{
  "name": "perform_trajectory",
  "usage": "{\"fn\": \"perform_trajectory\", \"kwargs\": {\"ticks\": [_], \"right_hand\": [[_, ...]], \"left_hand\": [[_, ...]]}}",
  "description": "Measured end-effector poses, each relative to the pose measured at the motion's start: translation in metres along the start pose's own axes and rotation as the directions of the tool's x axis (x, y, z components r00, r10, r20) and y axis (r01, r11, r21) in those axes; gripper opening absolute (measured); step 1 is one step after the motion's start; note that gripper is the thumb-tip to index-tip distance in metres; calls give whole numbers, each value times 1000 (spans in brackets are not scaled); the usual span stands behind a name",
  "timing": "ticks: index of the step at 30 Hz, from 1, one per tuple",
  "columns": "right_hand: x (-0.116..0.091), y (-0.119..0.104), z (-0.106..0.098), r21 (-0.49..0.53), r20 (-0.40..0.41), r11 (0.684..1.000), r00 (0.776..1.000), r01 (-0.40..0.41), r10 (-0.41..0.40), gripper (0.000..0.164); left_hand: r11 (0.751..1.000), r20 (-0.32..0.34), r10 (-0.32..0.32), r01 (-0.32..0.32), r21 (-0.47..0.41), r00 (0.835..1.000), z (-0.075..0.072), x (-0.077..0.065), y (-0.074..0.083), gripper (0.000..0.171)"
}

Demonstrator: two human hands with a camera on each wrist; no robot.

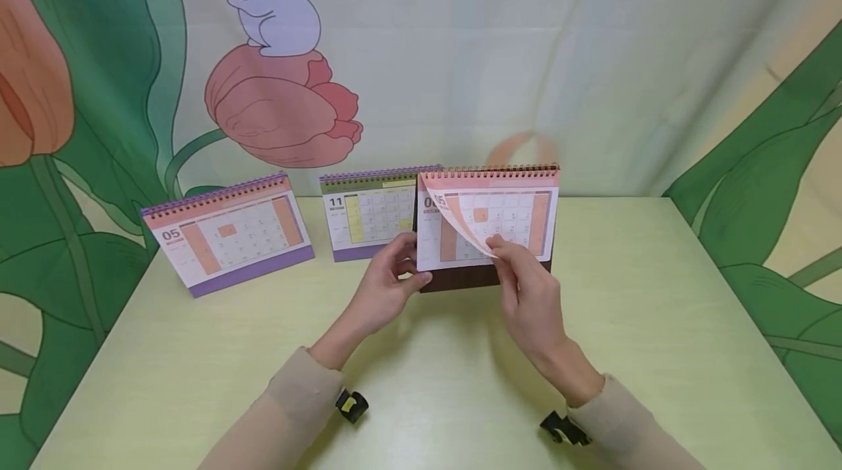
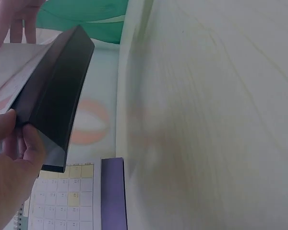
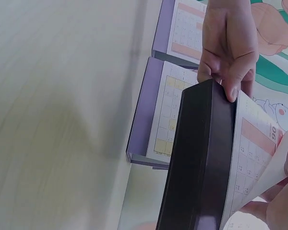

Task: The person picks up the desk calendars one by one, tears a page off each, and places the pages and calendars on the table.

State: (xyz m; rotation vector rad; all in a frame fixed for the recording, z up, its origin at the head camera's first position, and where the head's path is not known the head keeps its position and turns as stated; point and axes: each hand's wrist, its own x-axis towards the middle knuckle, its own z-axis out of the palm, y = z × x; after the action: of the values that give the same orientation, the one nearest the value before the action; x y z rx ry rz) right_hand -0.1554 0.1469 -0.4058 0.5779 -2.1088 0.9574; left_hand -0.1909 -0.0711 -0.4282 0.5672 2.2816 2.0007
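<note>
1. paper is bending where your right hand (image 1: 534, 302) is pinching the lifted page (image 1: 509, 214); tugging could be tearing it at the rings (image 1: 493, 172).
2. your left hand (image 1: 387, 287) is gripping the lower left of the dark-based calendar (image 1: 460, 278); slackening is risking a tip.
3. swinging could be knocking the green-topped calendar (image 1: 371, 218) behind.

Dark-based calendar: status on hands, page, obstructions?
Left hand gripping left end of dark base. Right hand pinching 05 page, lower left corner lifted. 11 calendar behind, partly hidden; nothing seen blocking the page.
</note>
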Motion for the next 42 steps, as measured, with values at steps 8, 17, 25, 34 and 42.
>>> {"fn": "perform_trajectory", "kwargs": {"ticks": [8, 17, 25, 34, 42], "right_hand": [[2, -3, 0, 56, 15, 997, 998, -57, 56, 10], [3, -3, -1, 138, 7, 987, 997, -80, 80, 9], [3, -6, -2, 167, 27, 978, 992, -127, 124, 11], [1, -2, -2, 148, 55, 971, 982, -188, 182, 10], [4, -1, -3, 168, 33, 972, 986, -167, 164, 10]], "left_hand": [[999, 26, -34, 33, 19, 999, 0, 0, -3, 46], [998, -1, -26, 26, 61, 1000, -2, 1, -2, 42], [1000, -4, -5, 5, -4, 1000, -4, 2, -5, 49], [999, 18, -20, 20, 26, 1000, -5, 2, -4, 44], [998, 13, -51, 52, -43, 999, -8, 3, -9, 49]]}}
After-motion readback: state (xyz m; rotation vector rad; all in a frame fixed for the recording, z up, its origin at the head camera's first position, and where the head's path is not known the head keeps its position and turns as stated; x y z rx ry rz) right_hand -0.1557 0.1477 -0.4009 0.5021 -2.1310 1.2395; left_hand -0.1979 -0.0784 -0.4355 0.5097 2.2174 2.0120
